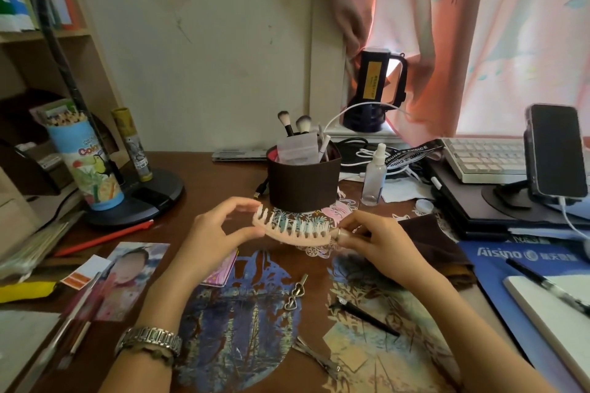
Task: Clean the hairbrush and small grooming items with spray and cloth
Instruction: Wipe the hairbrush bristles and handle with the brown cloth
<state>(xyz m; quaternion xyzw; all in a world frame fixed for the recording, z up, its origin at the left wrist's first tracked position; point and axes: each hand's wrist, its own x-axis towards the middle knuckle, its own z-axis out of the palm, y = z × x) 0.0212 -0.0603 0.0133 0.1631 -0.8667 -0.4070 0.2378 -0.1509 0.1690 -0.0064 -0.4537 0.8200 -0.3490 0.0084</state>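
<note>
Across the brown desk (pixel 204 175), clutter spreads from a shelf side on the left to a keyboard (pixel 485 158) and a phone (pixel 557 150) on a stand at the right. At the back, a black lamp base (pixel 153 193) sits beside a tall crayon tube (pixel 86 159), and a dark brown holder (pixel 303 182) near the middle carries makeup brushes and pens. Just right of the holder stands a clear spray bottle (pixel 373 175), upright, with white cables behind it. A brown cloth (pixel 437 242) lies flat on the desk to the right of the hands, next to a blue folder (pixel 510 268) and a notebook with a pen across it.

Above the desk centre, both hands hold a pink hairbrush (pixel 293 228) level, bristles pointing up and away. The right hand (pixel 383 244) grasps the handle end with curled fingers. The left hand (pixel 212 234), with a metal watch on its wrist, pinches the head end: thumb under the brush tip, fingers arched over the top.

Below the brush, on paper-cut pictures, lie a silver hair clip (pixel 295 292) with heart shapes, a thin black tool (pixel 364 316), and small metal scissors (pixel 316 357) near the bottom edge. A photo (pixel 127 277) and a red pencil (pixel 102 238) lie at the left.
</note>
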